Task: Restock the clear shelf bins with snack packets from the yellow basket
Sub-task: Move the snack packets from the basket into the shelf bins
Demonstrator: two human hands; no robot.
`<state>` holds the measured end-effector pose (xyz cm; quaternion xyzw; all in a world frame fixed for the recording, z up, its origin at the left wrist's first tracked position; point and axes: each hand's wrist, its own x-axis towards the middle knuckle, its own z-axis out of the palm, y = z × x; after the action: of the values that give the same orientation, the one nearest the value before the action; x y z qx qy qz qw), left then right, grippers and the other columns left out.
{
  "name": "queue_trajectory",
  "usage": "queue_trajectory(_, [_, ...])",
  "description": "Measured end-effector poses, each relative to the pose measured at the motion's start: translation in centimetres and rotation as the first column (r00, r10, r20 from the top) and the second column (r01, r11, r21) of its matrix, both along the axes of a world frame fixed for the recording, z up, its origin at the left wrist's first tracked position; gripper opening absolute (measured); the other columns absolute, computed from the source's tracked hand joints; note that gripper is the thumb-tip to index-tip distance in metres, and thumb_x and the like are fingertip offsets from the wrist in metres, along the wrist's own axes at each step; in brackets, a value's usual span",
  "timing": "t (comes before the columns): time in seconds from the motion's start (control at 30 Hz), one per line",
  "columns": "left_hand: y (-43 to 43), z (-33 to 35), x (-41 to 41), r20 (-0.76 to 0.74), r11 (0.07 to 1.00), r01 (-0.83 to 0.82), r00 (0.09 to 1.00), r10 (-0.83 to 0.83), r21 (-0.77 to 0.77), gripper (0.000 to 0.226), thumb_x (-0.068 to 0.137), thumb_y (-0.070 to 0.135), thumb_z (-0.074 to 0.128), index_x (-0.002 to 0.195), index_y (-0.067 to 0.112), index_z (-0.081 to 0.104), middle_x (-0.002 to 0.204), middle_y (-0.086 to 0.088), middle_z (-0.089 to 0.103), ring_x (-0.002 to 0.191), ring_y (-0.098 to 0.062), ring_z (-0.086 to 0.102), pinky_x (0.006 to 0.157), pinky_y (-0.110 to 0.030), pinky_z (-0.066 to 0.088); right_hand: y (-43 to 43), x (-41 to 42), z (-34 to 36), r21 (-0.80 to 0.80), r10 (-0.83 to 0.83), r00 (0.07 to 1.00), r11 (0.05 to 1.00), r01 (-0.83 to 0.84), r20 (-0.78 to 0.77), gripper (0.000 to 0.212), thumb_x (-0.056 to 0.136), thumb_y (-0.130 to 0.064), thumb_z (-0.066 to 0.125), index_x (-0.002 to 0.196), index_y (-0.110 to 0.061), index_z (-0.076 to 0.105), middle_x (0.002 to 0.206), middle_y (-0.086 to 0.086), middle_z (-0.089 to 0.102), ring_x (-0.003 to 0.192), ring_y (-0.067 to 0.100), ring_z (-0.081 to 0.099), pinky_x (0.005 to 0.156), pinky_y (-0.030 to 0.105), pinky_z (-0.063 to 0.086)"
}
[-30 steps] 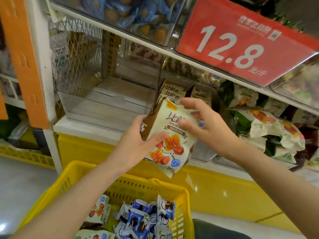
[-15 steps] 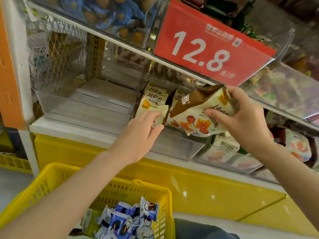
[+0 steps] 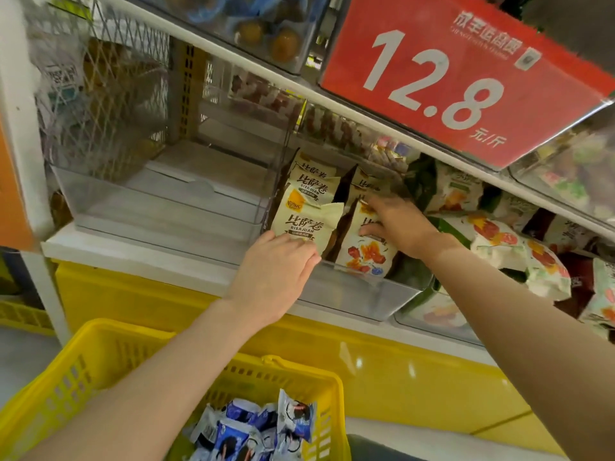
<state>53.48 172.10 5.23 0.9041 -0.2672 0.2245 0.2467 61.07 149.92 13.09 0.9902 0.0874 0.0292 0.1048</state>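
A clear shelf bin (image 3: pixel 352 294) in the middle holds several cream and brown snack packets. My right hand (image 3: pixel 397 224) reaches into it and grips one upright packet (image 3: pixel 364 252) printed with red and orange shapes. My left hand (image 3: pixel 278 271) is at the bin's front left corner, its fingers on the lower edge of another cream packet (image 3: pixel 304 224). The yellow basket (image 3: pixel 83 371) sits below with blue and white packets (image 3: pixel 259 427) in it.
A clear bin (image 3: pixel 156 207) to the left has nothing in it. Bins to the right hold green and white packets (image 3: pixel 499 247). A red 12.8 price sign (image 3: pixel 442 71) hangs from the upper shelf. The yellow shelf base (image 3: pixel 382 361) runs below.
My right hand carried the packet down from in front of the price sign into the middle bin. My left hand moved forward onto the front left packet. The view moved closer.
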Motion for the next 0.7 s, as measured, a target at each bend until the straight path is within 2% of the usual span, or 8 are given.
queue_trajectory(0.07, [0.0,0.0,0.0,0.007,1.000,-0.002,1.000,0.002,-0.002,0.036,0.096,0.034,0.033,0.104,0.019,0.065,0.099,0.004,0.070,0.092,-0.010,0.063,0.085,-0.028,0.041,-0.3,0.9,-0.5,-0.031,-0.009,0.997,0.999,0.011,0.071,0.060,0.088,-0.041,0.058,0.140,-0.018,0.038,0.142,0.011,0.044,0.132,0.030,0.037,0.112,0.042,0.025])
queue_trajectory(0.17, [-0.2,0.0,0.0,0.008,1.000,-0.013,1.000,0.013,-0.004,0.036,0.096,0.034,0.033,0.102,0.020,0.065,0.097,0.005,0.069,0.091,-0.009,0.062,0.082,-0.027,0.039,0.1,1.3,-1.0,-0.004,-0.018,0.994,1.000,0.018,0.107,0.060,0.087,-0.034,0.061,0.140,-0.018,0.038,0.144,0.011,0.041,0.133,0.029,0.036,0.112,0.041,0.026])
queue_trajectory(0.27, [0.0,0.1,-0.1,-0.009,1.000,0.000,1.000,0.000,0.014,0.033,0.098,0.033,0.032,0.106,0.021,0.062,0.102,0.006,0.067,0.095,-0.008,0.060,0.084,-0.025,0.037,1.3,0.3,-0.8,0.247,-0.053,0.986,0.969,0.012,0.160,0.062,0.089,-0.036,0.058,0.143,-0.019,0.033,0.147,0.008,0.038,0.136,0.026,0.035,0.111,0.037,0.029])
queue_trajectory(0.37, [0.6,0.3,-0.1,-0.038,0.999,0.039,0.998,-0.040,-0.030,0.031,0.099,0.032,0.032,0.112,0.023,0.058,0.109,0.007,0.064,0.102,-0.007,0.056,0.090,-0.025,0.037,3.4,-1.7,-0.7,0.529,0.018,0.962,0.832,-0.166,0.273,0.056,0.093,-0.047,0.043,0.141,-0.018,0.035,0.143,0.003,0.043,0.132,0.017,0.039,0.103,0.028,0.032])
queue_trajectory(0.43, [1.5,0.7,-0.4,-0.044,0.996,0.054,0.997,-0.057,-0.072,0.030,0.098,0.030,0.031,0.110,0.020,0.058,0.108,0.005,0.062,0.102,-0.009,0.055,0.090,-0.025,0.042,5.1,-2.6,-0.9,0.502,0.100,0.959,0.835,-0.227,0.266,0.055,0.092,-0.048,0.042,0.140,-0.022,0.036,0.142,0.000,0.044,0.131,0.014,0.040,0.100,0.025,0.031])
queue_trajectory(0.5, [2.4,1.1,-0.9,0.018,0.991,0.038,0.999,-0.036,-0.126,0.032,0.096,0.027,0.031,0.106,0.015,0.059,0.101,0.000,0.060,0.094,-0.012,0.055,0.081,-0.025,0.043,6.7,-2.7,-1.4,0.434,0.151,0.969,0.873,-0.224,0.197,0.057,0.089,-0.051,0.044,0.139,-0.024,0.038,0.142,-0.001,0.044,0.130,0.015,0.040,0.097,0.024,0.032])
queue_trajectory(0.57, [3.6,1.6,-1.0,0.086,0.981,-0.071,0.992,0.087,-0.179,0.033,0.094,0.025,0.031,0.107,0.011,0.058,0.099,-0.004,0.058,0.090,-0.015,0.052,0.076,-0.025,0.038,7.9,-2.3,-1.6,0.392,0.157,0.973,0.895,-0.213,0.170,0.056,0.089,-0.051,0.047,0.136,-0.022,0.044,0.138,0.001,0.050,0.124,0.018,0.048,0.092,0.026,0.038])
queue_trajectory(0.7, [5.7,2.0,-0.1,-0.078,0.954,-0.279,0.959,0.271,-0.113,0.034,0.097,0.025,0.033,0.122,0.014,0.053,0.116,-0.004,0.059,0.107,-0.020,0.051,0.090,-0.032,0.035,8.8,-1.2,-1.2,0.317,0.147,0.969,0.926,-0.205,0.197,0.052,0.090,-0.048,0.050,0.133,-0.018,0.050,0.129,0.005,0.059,0.111,0.024,0.059,0.081,0.029,0.045])
